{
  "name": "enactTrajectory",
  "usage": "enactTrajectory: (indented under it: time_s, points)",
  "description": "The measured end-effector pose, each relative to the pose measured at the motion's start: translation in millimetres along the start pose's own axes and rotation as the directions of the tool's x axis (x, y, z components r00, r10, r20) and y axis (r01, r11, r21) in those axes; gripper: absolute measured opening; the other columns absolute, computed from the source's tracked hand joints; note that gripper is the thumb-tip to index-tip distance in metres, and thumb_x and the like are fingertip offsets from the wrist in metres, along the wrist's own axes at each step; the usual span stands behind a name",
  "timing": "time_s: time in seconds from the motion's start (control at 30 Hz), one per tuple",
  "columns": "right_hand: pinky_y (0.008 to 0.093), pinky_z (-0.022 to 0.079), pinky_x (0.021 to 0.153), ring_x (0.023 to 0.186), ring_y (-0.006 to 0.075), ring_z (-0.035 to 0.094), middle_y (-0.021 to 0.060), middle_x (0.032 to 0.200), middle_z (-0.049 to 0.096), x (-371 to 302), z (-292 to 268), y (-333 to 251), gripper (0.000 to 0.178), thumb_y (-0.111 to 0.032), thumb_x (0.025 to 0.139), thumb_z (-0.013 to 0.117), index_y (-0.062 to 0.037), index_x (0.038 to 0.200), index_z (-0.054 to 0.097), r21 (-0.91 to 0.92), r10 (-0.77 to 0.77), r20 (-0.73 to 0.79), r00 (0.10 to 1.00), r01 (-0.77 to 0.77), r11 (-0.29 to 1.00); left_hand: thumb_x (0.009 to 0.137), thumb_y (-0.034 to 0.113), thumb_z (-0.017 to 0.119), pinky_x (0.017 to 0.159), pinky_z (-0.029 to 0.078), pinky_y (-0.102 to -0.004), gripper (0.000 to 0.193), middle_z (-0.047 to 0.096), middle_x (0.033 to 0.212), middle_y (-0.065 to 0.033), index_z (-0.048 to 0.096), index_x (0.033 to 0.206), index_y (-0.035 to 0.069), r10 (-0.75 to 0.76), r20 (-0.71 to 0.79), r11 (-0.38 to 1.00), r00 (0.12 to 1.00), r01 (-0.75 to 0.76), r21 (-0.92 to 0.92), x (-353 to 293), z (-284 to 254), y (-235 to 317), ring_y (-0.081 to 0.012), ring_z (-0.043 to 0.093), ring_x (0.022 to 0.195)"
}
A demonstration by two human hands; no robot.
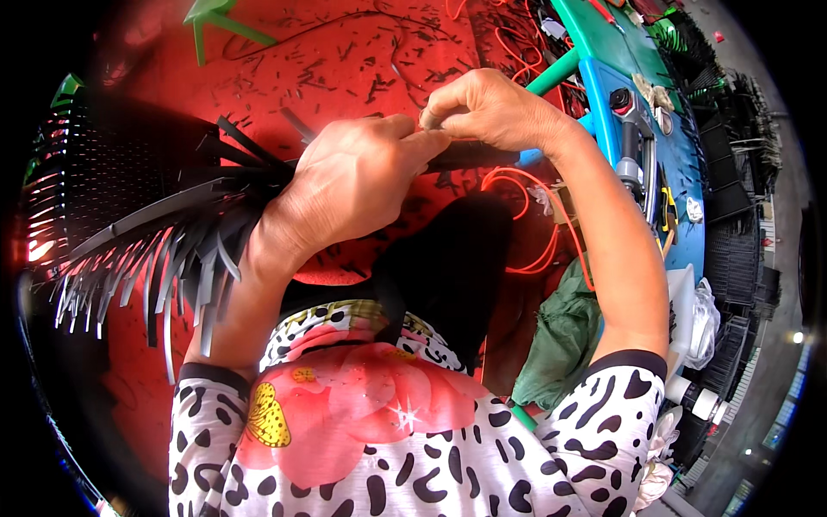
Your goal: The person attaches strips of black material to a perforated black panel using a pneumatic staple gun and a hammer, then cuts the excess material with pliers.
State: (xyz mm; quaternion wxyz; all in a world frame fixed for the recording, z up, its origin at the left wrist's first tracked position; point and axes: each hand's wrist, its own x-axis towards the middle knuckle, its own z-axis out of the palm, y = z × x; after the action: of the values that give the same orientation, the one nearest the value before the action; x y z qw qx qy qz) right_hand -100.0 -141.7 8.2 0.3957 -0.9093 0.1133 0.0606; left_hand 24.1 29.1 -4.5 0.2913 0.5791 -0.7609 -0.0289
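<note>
A black woven piece [142,159] of flat plastic strips spreads at the left, with slots of light showing through its weave. Loose black strips [164,224] fan out from it beside my left wrist, many hanging down. My left hand [357,177] is closed over the dark bar-like edge of the piece [474,156], its fingers bent. Close against it, my right hand [491,110] pinches with thumb and forefinger near the left fingertips. Whatever lies in that pinch is hidden by the fingers.
Black strip offcuts litter the red floor [345,52]. On the right stands a blue table [685,172] with a grey power tool [631,142]. Orange cord [551,246] loops beside a green cloth sack [560,336]. A green stool [207,13] is at the upper left.
</note>
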Motion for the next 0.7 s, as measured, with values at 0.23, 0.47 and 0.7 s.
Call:
enactTrajectory:
  time_s: [0.23,0.47,0.7]
  points:
    - [0.0261,0.048,0.064,0.068,0.0109,0.058,0.0044,0.074,0.062,3.9,1.3,-4.6,0.021,-0.005,0.075,0.052,0.0036,0.092,0.060,0.169,0.079,-0.060,0.995,-0.068,0.983,0.072,-0.003,0.061,0.055,0.046,-0.0392,0.033,0.055,0.073,-0.0122,0.061,0.105,0.002,0.007,-0.016,1.000,1.000,-0.007,-0.011,1.9,-2.7,-1.0,-0.0328,0.058,0.064]
    - [0.0225,0.045,0.055,0.060,0.0075,0.054,0.0007,0.069,0.059,10.8,-5.1,-16.1,0.015,-0.002,0.072,0.056,-0.0022,0.085,0.062,0.349,0.206,0.017,0.978,-0.198,0.916,0.071,-0.006,0.060,0.054,0.046,-0.0391,0.035,0.055,0.072,-0.0137,0.061,0.105,0.001,0.021,-0.028,0.999,0.999,-0.021,-0.028,4.1,-2.6,-4.5,-0.0335,0.058,0.063]
    - [0.0230,0.046,0.060,0.065,0.0092,0.056,0.0036,0.076,0.060,18.9,1.3,4.8,0.016,0.003,0.071,0.056,0.0005,0.087,0.061,0.556,0.151,0.098,0.984,-0.180,0.812,0.072,-0.006,0.060,0.055,0.047,-0.0389,0.035,0.057,0.073,-0.0144,0.061,0.106,0.001,0.033,-0.034,0.996,0.999,-0.036,-0.084,7.0,-5.1,-8.8,-0.0339,0.059,0.064]
